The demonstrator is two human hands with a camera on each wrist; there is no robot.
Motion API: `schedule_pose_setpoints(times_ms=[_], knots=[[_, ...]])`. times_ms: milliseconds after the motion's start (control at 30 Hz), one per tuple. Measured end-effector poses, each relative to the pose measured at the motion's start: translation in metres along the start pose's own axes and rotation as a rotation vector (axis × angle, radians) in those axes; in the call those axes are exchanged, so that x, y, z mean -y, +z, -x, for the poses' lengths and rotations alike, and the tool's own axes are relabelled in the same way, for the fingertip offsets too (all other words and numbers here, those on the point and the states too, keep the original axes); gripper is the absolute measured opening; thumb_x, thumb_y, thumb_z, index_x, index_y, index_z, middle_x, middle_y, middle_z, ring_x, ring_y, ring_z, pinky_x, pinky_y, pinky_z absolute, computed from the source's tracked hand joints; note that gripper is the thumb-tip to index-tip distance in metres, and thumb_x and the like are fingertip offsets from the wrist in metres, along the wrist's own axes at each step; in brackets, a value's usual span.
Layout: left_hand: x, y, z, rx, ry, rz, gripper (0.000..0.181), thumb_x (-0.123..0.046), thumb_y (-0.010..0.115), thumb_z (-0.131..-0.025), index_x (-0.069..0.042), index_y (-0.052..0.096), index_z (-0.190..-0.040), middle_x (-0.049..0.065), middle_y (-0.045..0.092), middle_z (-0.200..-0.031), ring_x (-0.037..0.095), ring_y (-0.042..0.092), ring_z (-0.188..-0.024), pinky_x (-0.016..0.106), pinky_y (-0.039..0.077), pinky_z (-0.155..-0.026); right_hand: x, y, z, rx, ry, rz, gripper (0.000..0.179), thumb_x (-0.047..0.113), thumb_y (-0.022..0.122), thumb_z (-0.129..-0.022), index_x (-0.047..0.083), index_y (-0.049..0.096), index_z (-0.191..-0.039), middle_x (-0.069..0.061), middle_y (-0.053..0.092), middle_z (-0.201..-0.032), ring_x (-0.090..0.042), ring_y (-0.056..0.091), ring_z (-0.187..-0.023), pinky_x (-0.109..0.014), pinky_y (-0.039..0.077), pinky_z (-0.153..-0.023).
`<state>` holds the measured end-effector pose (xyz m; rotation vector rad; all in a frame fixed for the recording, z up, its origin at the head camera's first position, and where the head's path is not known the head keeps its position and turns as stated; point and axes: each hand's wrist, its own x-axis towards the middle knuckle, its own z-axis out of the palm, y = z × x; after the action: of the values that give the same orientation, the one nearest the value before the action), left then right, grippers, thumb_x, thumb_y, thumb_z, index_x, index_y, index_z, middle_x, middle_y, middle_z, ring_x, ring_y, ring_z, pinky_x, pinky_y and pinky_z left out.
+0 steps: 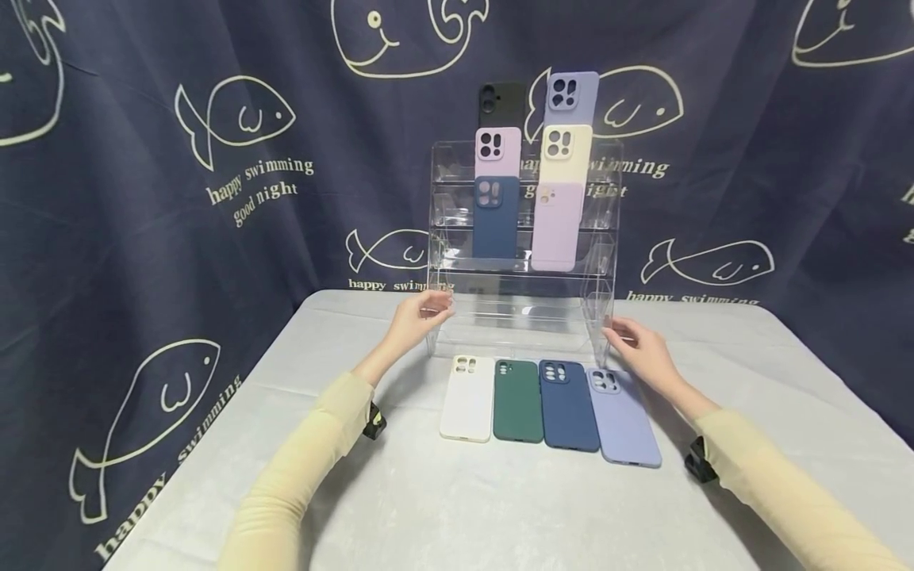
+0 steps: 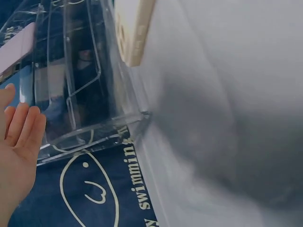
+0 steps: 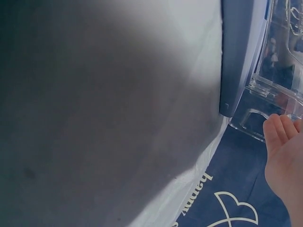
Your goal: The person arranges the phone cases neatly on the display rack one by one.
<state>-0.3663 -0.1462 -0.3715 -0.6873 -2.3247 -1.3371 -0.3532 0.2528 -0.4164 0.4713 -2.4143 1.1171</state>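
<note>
A clear tiered display stand (image 1: 524,313) stands at the back of the table. My left hand (image 1: 421,312) is at its lower left side, fingers extended (image 2: 23,130). On the opposite side, my right hand (image 1: 639,346) is at the lower right edge, its fingers straight together in the right wrist view (image 3: 286,146). Whether either hand bears on the plastic is hard to tell. Before the stand lie a white phone case (image 1: 467,400), a green phone case (image 1: 518,404), a dark blue phone case (image 1: 570,408) and a lavender phone case (image 1: 624,420), side by side.
The upper tiers hold a black case (image 1: 507,111), a periwinkle case (image 1: 581,99), a pale purple case (image 1: 503,165), a cream case (image 1: 574,159), a blue case (image 1: 495,230) and a pink case (image 1: 557,230). A fish-print curtain (image 1: 250,190) hangs behind the grey tabletop (image 1: 428,507).
</note>
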Motion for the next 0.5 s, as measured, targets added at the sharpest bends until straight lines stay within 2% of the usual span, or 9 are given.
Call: schedule_pose_setpoints(times_ms=[67, 167, 267, 300, 400, 500], knots=[[0.003, -0.001, 0.003, 0.023, -0.001, -0.006, 0.031, -0.007, 0.068, -0.084, 0.003, 0.062, -0.112, 0.017, 0.069, -0.100, 0.029, 0.067, -0.089, 0.029, 0.057, -0.080, 0.002, 0.000, 0.000, 0.002, -0.001, 0.009, 0.036, 0.020, 0.058, -0.094, -0.007, 0.058, -0.118, -0.027, 0.064, -0.109, -0.035, 0.063, -0.099, 0.002, 0.043, -0.079], [0.008, -0.002, 0.008, 0.052, -0.005, -0.014, 0.029, -0.007, 0.068, -0.084, 0.003, 0.063, -0.111, 0.018, 0.069, -0.099, 0.028, 0.067, -0.087, 0.028, 0.058, -0.078, 0.004, -0.001, 0.000, 0.006, -0.001, 0.009, 0.036, 0.019, 0.058, -0.094, -0.007, 0.058, -0.118, -0.027, 0.064, -0.109, -0.037, 0.063, -0.100, 0.001, 0.044, -0.079], [0.011, -0.003, 0.013, 0.079, -0.003, -0.014, 0.027, -0.005, 0.068, -0.084, 0.004, 0.063, -0.108, 0.019, 0.069, -0.098, 0.029, 0.067, -0.086, 0.027, 0.057, -0.078, 0.005, -0.001, 0.000, 0.004, -0.004, -0.010, 0.036, 0.019, 0.059, -0.093, -0.008, 0.058, -0.117, -0.028, 0.064, -0.109, -0.014, 0.066, -0.095, 0.002, 0.042, -0.078], [0.012, -0.004, 0.015, 0.088, 0.001, -0.021, 0.025, -0.006, 0.067, -0.084, 0.004, 0.063, -0.108, 0.018, 0.069, -0.097, 0.029, 0.067, -0.085, 0.027, 0.057, -0.078, 0.005, -0.001, 0.000, 0.003, -0.004, -0.012, 0.036, 0.019, 0.059, -0.093, -0.009, 0.058, -0.117, -0.028, 0.064, -0.109, -0.004, 0.065, -0.093, 0.004, 0.041, -0.078], [0.015, -0.006, 0.018, 0.109, 0.011, -0.056, 0.023, -0.006, 0.067, -0.085, 0.003, 0.065, -0.106, 0.017, 0.070, -0.095, 0.027, 0.067, -0.083, 0.027, 0.057, -0.078, 0.004, -0.002, 0.000, -0.001, -0.004, -0.017, 0.036, 0.019, 0.059, -0.093, -0.009, 0.058, -0.116, -0.028, 0.065, -0.108, 0.014, 0.054, -0.089, 0.005, 0.040, -0.077], [0.019, -0.009, 0.021, 0.128, 0.031, -0.101, 0.022, -0.008, 0.067, -0.085, 0.002, 0.065, -0.104, 0.014, 0.071, -0.092, 0.024, 0.067, -0.081, 0.027, 0.057, -0.077, 0.003, -0.001, 0.000, -0.004, -0.003, -0.011, 0.036, 0.019, 0.059, -0.093, -0.008, 0.059, -0.116, -0.027, 0.065, -0.108, 0.010, 0.057, -0.089, 0.004, 0.041, -0.077]])
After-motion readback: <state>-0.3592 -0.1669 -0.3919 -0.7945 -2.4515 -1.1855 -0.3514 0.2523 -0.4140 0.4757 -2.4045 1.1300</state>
